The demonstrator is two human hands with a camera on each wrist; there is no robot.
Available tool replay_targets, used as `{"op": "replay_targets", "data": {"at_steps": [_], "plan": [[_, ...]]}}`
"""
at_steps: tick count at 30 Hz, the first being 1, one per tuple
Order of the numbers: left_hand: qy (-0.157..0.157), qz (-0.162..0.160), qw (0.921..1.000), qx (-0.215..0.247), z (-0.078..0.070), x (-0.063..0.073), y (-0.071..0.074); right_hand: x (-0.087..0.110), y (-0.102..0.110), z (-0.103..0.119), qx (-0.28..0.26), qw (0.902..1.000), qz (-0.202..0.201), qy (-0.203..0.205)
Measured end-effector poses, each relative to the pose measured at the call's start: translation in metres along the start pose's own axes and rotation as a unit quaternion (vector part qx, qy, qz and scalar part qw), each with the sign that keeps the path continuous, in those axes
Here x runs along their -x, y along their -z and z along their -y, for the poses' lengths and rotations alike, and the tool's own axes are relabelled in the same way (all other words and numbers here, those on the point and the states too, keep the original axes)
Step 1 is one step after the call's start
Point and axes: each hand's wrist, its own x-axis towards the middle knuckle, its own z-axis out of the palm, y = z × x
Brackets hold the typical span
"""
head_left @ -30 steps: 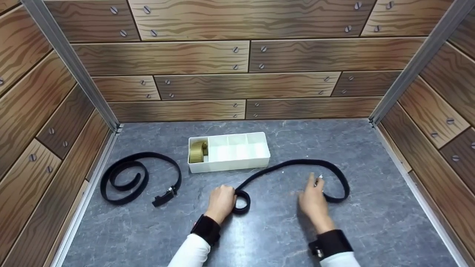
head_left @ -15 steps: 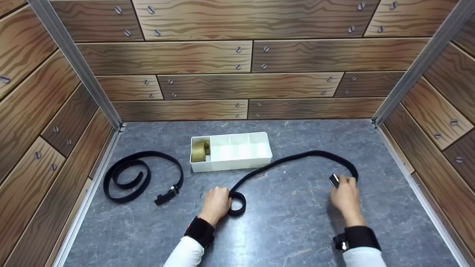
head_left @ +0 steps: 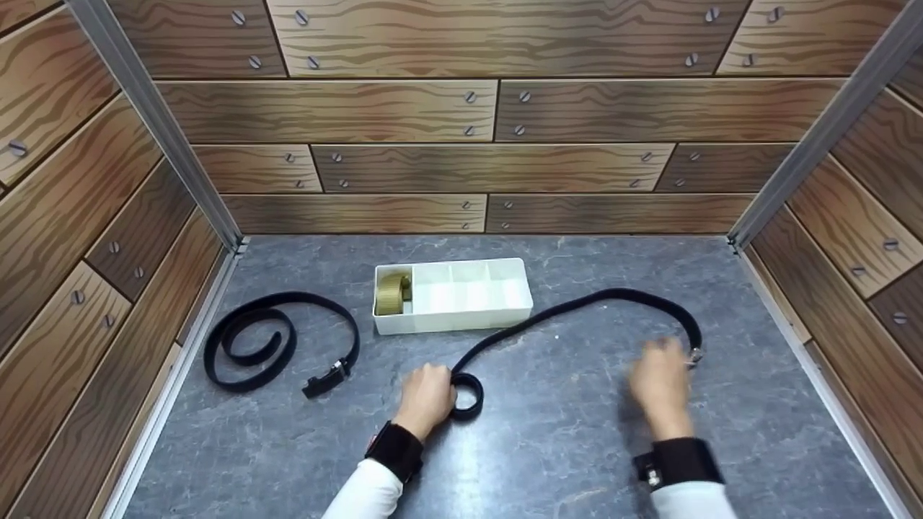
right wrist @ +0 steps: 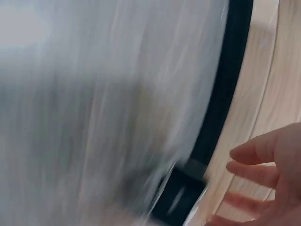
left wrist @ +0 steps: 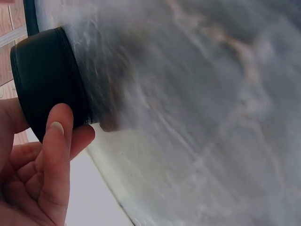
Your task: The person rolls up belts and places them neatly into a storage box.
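Note:
My left hand (head_left: pixel 427 395) grips the small rolled-up end of a black belt (head_left: pixel 620 293) at the middle of the floor. Close up in the left wrist view, thumb and fingers pinch the edge of this coil (left wrist: pixel 49 80). From the coil the strap curves up past the white box and round to the right, ending at a silver buckle (head_left: pixel 694 357). Just left of that buckle is my right hand (head_left: pixel 660 382), blurred. The right wrist view shows its fingers (right wrist: pixel 251 175) spread and holding nothing, apart from the dark buckle plate (right wrist: pixel 178 195).
A white divided box (head_left: pixel 454 322) stands behind the hands, an olive-gold ribbed roll (head_left: pixel 391 294) in its left compartment. At the left lies a second black belt (head_left: pixel 238 388), loosely spiralled, with its buckle (head_left: pixel 328 380) toward the middle. Wood-patterned walls (head_left: pixel 346 112) enclose three sides.
My right hand carried the buckle end out to the right, straightening the strap, then let go and moved slightly back left. My left hand keeps its grip on the coil.

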Motion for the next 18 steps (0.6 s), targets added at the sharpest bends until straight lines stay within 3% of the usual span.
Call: {"op": "replay_targets", "data": {"at_steps": [2,4,7,11,15,18], "plan": [[0.011,-0.001,0.9999,-0.002,-0.003,0.000,-0.001,0.012,-0.013,0.024,-0.026,0.9990,0.007,0.036],[0.023,-0.002,0.9997,0.000,-0.006,0.000,-0.003,0.025,-0.028,0.049,-0.082,0.9931,0.056,0.062],[0.039,-0.011,0.9992,0.008,-0.011,0.001,-0.005,0.043,-0.049,0.084,-0.165,0.9717,0.148,0.082],[0.057,-0.024,0.9979,0.019,-0.016,0.003,-0.007,0.059,-0.071,0.117,-0.210,0.9451,0.227,0.106],[0.068,-0.028,0.9969,0.028,-0.020,0.004,-0.008,0.066,-0.084,0.138,-0.229,0.9302,0.264,0.112],[0.060,-0.029,0.9972,0.035,-0.020,0.004,-0.007,0.068,-0.089,0.148,-0.232,0.9299,0.264,0.109]]}}
